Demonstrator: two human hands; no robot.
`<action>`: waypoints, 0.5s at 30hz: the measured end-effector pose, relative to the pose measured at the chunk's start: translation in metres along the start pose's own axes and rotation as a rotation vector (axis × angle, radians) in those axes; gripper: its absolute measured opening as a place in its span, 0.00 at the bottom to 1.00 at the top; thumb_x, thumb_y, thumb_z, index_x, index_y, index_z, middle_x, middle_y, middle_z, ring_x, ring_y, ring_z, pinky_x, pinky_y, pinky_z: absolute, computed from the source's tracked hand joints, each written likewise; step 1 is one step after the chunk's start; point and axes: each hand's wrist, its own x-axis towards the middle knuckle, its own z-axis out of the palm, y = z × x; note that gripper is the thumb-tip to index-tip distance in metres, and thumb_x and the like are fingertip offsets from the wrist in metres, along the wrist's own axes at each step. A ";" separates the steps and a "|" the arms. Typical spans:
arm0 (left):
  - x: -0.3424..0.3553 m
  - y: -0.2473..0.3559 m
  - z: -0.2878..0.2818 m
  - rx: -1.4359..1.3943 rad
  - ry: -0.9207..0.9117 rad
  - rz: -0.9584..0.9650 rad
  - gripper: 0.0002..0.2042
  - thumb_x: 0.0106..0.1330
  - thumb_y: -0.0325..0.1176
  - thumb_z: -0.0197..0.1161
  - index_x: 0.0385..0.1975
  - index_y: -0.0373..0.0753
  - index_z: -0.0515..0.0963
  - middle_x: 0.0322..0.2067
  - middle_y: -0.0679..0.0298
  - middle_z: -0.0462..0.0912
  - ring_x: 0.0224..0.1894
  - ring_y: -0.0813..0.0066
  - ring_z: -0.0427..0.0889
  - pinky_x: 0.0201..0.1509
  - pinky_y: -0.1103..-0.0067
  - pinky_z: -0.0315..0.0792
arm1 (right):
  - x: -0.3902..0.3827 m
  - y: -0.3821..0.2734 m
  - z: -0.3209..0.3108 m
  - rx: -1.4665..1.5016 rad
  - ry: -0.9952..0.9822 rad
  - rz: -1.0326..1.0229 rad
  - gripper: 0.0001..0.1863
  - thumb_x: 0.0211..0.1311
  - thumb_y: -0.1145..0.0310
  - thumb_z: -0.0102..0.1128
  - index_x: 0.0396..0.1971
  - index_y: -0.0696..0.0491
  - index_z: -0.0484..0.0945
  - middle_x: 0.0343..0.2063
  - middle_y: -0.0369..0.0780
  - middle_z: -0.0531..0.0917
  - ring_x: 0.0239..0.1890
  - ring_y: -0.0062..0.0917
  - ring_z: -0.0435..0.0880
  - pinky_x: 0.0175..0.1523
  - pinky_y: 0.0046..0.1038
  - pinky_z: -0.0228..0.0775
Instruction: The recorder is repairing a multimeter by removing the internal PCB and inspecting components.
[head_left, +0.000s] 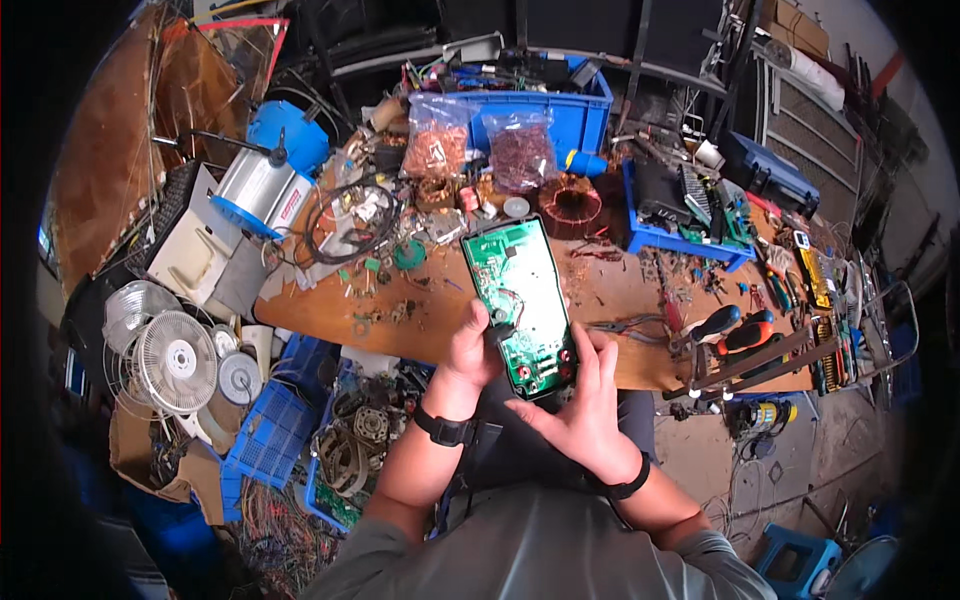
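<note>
Green circuit board (525, 305) held up over the near edge of the counter (405, 320).
The left hand (467, 352) clasps its left edge, thumb on top; the right hand (588, 415), half open, rests fingers along its lower right edge. Behind, one clear bag (437, 112) holds coppery scraps (432, 155), another (505, 122) dark red ones; a blue tray (690, 250) carries circuit boards (722, 212).

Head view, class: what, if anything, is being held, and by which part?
The green circuit board, by its left edge in the left hand; the right hand is at its lower right edge, its grip unclear.
</note>
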 end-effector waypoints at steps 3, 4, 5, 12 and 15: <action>0.008 0.000 -0.003 0.057 -0.001 0.001 0.52 0.56 0.70 0.61 0.70 0.33 0.55 0.66 0.51 0.66 0.64 0.55 0.71 0.67 0.60 0.67 | 0.008 0.013 0.009 0.086 0.013 0.026 0.58 0.36 0.58 0.83 0.66 0.63 0.57 0.52 0.51 0.66 0.55 0.44 0.70 0.60 0.42 0.67; 0.010 -0.001 -0.007 0.050 0.016 -0.009 0.52 0.56 0.70 0.61 0.70 0.33 0.55 0.66 0.51 0.66 0.64 0.55 0.71 0.67 0.60 0.67 | 0.010 0.017 0.011 0.110 0.020 0.033 0.57 0.37 0.58 0.83 0.67 0.63 0.58 0.52 0.50 0.66 0.55 0.43 0.70 0.60 0.41 0.67; 0.012 -0.001 -0.010 0.058 -0.016 -0.012 0.52 0.57 0.69 0.61 0.70 0.33 0.55 0.66 0.51 0.66 0.64 0.55 0.71 0.67 0.60 0.66 | 0.012 0.020 0.012 0.115 0.009 0.050 0.57 0.37 0.58 0.83 0.67 0.63 0.58 0.52 0.50 0.66 0.55 0.43 0.70 0.60 0.41 0.67; 0.014 -0.009 -0.027 0.066 0.010 -0.007 0.43 0.63 0.54 0.66 0.70 0.34 0.54 0.64 0.48 0.68 0.64 0.49 0.72 0.66 0.56 0.68 | 0.021 0.043 0.018 0.322 -0.039 0.106 0.55 0.38 0.60 0.83 0.66 0.62 0.59 0.51 0.45 0.67 0.55 0.34 0.71 0.60 0.34 0.66; 0.019 -0.006 -0.027 0.167 0.043 0.066 0.42 0.62 0.50 0.68 0.69 0.34 0.56 0.62 0.48 0.70 0.62 0.49 0.74 0.65 0.57 0.71 | 0.021 0.055 0.021 0.392 -0.056 0.146 0.53 0.41 0.60 0.82 0.65 0.61 0.59 0.53 0.44 0.68 0.56 0.32 0.72 0.61 0.34 0.66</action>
